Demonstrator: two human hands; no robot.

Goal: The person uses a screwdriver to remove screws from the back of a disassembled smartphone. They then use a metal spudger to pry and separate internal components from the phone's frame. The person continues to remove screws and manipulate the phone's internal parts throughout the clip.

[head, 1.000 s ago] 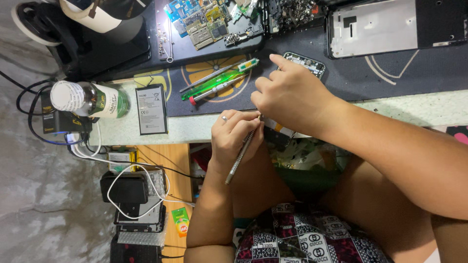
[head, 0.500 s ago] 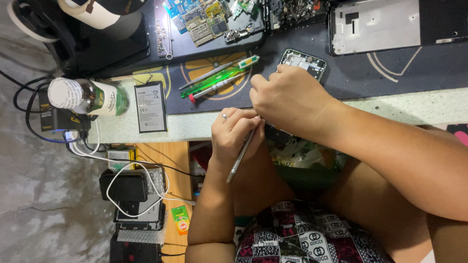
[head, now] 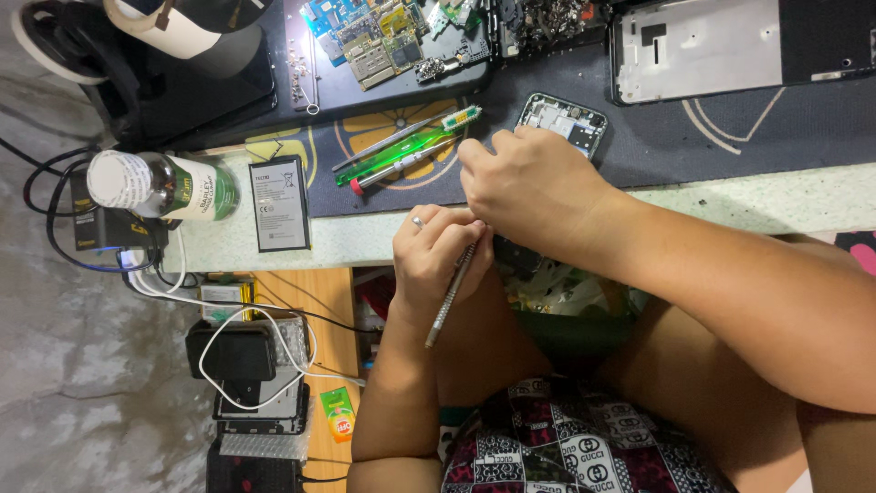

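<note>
My left hand [head: 438,260], with a ring on one finger, is closed around a thin metal hand tool [head: 449,297] whose shaft points down toward my lap. My right hand [head: 538,187] is curled at the table's front edge, and its fingers meet the left hand's fingertips. What it holds, if anything, is hidden. A dark part [head: 516,257] shows just under it. An opened phone body [head: 561,119] lies on the dark work mat [head: 693,137] right behind my right hand.
A green toothbrush and a red-tipped tool [head: 406,151] lie on the mat. A flat battery [head: 279,203] and a white-capped bottle [head: 160,185] sit to the left. Circuit boards [head: 383,36] and a phone frame [head: 703,46] are at the back. Chargers and cables [head: 242,356] lie below the table.
My right hand has slid a little toward me, uncovering more of the opened phone body. My left hand keeps its hold on the metal tool.
</note>
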